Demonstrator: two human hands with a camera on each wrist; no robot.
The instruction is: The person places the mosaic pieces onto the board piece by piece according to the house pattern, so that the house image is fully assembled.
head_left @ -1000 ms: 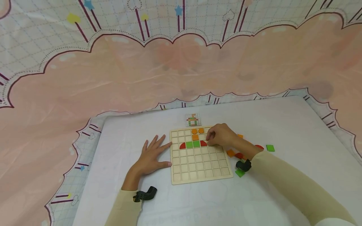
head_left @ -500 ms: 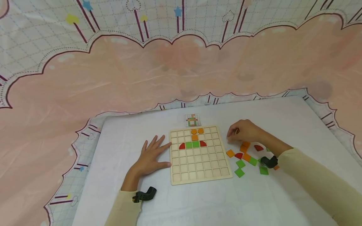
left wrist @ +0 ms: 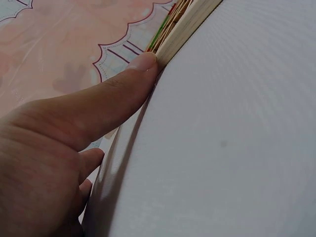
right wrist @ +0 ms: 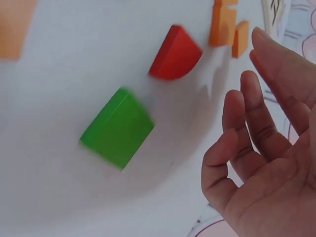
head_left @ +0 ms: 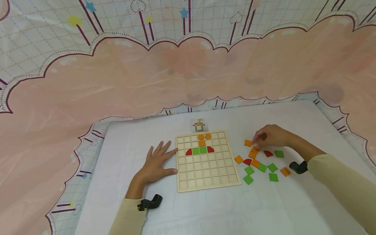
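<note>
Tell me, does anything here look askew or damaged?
Nothing looks damaged. Only the loose orange square tiles, green square tiles and red quarter-circle tiles seem untidy: they lie scattered at mixed angles right of the square wooden grid board, unlike the coloured pieces set neatly in its cells.

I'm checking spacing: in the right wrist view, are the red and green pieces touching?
Apart: the right wrist view shows tabletop between red piece and green piece.
</note>
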